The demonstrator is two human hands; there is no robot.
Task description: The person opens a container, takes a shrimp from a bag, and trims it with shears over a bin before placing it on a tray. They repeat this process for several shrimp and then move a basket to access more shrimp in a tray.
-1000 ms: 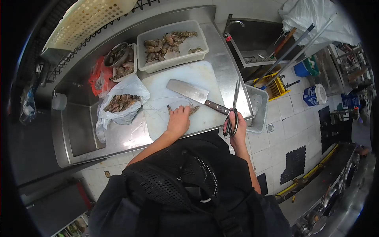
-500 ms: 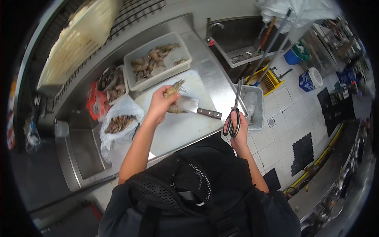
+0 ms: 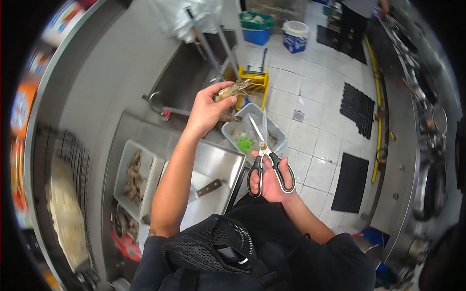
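Observation:
My left hand [image 3: 206,112] is raised and holds a raw prawn [image 3: 233,89] over a grey bin [image 3: 272,127] that stands on the floor beside the counter. My right hand [image 3: 268,182] grips black-handled scissors [image 3: 266,156], blades slightly apart and pointing up toward the prawn, a short way below it. On the steel counter lie a white cutting board [image 3: 204,209] and a cleaver [image 3: 209,187] with a dark handle.
A white tub of prawns [image 3: 133,178] sits on the counter left of the board. A sink [image 3: 187,82] lies behind my left arm. The tiled floor has black mats [image 3: 357,102], a yellow mop wringer [image 3: 254,82] and buckets. Another person [image 3: 358,12] stands far off.
My left hand lifted a prawn off the cutting board and swung it right, over the floor bin. The view turned right; my right hand brought the scissors up beneath the prawn.

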